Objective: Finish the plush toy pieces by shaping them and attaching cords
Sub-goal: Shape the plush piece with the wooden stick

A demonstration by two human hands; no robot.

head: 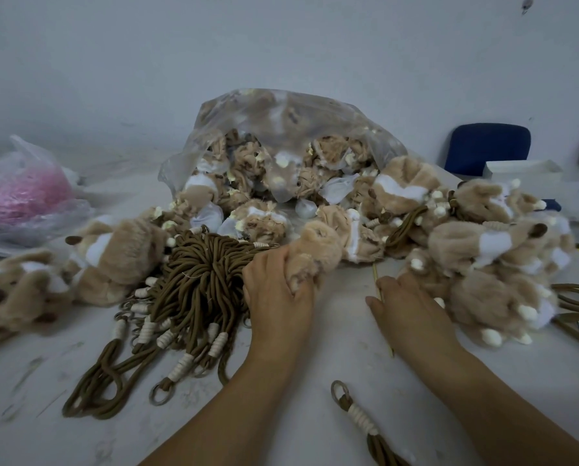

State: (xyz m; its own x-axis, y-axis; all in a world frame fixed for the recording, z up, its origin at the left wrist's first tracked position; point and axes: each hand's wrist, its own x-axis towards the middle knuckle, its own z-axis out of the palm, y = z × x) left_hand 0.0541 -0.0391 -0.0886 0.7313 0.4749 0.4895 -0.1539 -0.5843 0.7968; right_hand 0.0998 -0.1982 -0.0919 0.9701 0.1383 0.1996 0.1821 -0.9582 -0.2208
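My left hand [276,290] grips a tan plush piece [315,252] at the table's middle, fingers curled round its lower end. Beside it my right hand [405,306] holds a thin wooden stick [383,307], which runs under the fingers and points down to the table. A bundle of brown cords [194,284] with white wrapped ends and metal rings lies left of my left hand. One single cord [358,415] lies near the front edge between my forearms.
A clear plastic bag [281,129] spills unturned plush pieces at the back. Shaped plush toys are heaped at the right [483,257] and left [113,253]. Another bag with pink stuff [22,193] sits far left. A blue chair [486,149] stands behind right.
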